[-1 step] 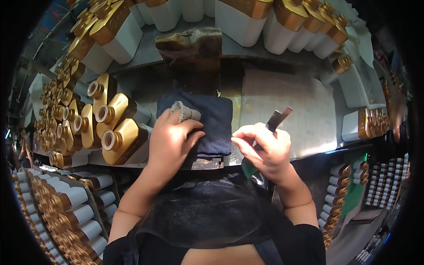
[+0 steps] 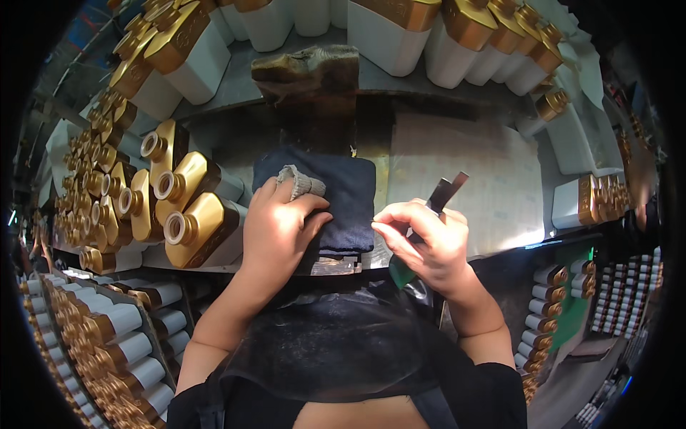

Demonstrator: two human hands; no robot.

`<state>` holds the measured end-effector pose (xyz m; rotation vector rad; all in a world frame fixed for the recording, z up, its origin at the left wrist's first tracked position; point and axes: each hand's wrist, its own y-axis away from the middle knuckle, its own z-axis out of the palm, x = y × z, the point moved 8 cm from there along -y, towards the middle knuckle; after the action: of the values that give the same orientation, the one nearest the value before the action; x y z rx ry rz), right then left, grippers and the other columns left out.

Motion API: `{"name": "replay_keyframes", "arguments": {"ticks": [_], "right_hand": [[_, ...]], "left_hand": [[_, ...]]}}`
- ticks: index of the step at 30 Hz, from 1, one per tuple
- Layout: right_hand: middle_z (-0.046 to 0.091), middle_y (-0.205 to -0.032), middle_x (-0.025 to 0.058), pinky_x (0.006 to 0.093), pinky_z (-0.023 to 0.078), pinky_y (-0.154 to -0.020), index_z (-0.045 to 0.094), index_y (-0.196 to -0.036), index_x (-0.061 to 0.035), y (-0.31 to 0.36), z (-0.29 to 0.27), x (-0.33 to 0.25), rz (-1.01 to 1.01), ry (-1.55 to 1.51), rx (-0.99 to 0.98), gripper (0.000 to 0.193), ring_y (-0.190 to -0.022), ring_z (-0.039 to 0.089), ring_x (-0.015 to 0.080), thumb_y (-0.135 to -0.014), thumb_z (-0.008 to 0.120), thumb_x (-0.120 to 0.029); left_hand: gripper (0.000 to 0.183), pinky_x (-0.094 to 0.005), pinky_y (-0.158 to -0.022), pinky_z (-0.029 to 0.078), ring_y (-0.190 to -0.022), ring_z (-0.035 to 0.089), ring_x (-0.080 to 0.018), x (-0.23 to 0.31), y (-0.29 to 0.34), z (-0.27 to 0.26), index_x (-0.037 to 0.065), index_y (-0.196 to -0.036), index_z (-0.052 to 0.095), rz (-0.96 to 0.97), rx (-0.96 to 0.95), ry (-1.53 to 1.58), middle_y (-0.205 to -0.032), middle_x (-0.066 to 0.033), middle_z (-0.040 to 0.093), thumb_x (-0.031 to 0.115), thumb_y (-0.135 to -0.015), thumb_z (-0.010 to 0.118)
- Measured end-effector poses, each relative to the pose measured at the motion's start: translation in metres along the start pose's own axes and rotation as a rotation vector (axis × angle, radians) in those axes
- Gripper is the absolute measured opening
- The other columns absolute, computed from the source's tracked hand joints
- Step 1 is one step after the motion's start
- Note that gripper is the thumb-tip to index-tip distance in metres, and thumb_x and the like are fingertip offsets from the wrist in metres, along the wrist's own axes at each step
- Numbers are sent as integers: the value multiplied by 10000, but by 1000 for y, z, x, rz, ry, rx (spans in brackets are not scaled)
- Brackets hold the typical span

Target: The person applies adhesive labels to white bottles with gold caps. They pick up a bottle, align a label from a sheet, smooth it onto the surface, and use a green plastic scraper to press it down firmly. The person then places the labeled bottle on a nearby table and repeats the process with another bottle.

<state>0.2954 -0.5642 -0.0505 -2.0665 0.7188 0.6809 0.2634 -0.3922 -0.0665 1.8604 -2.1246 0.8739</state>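
Note:
My left hand (image 2: 275, 225) is closed, its fingers curled on a grey ribbed knit cloth (image 2: 303, 183). Beneath that hand lies a folded dark blue cloth (image 2: 350, 187) on the bench. My right hand (image 2: 429, 239), to the right of the blue cloth, has thumb and forefinger pressed together. It grips a dark flat tool (image 2: 444, 191), whose two strip-like ends stick up past the knuckles. The tool's lower part is hidden by the hand, so its kind is unclear. Whether anything small sits between the fingertips I cannot tell.
Several white bottles with gold shoulders (image 2: 189, 175) lean at the left of the bench; more bottles (image 2: 396, 36) line the back. A rough wood block (image 2: 307, 71) stands behind the blue cloth. A pale sheet (image 2: 486, 171) covers the bench's right. Stacked bottles (image 2: 118, 322) fill the lower left.
My right hand and the flat tool have shifted very slightly left. My left hand and the cloths look almost unchanged.

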Motion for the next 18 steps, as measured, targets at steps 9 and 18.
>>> {"name": "replay_keyframes", "arguments": {"ticks": [9,18], "right_hand": [[650,-701,36,212,455,-517,684,-871,-10,1,18,5,128,-91,-114,97,-559,604,84,-801,751,-10],[680,-776,41,232,484,-551,686,-893,-66,11,7,-31,-71,-144,-32,176,-626,656,153,-776,805,-124]], "left_hand": [[83,-389,-800,447,-883,568,-310,-10,-4,5,42,-823,668,-33,13,89,-878,-119,624,91,-774,713],[108,-255,-712,463,-762,588,-114,24,12,-2,-22,-840,660,-245,-273,837,-803,-46,632,72,-816,707]]}}
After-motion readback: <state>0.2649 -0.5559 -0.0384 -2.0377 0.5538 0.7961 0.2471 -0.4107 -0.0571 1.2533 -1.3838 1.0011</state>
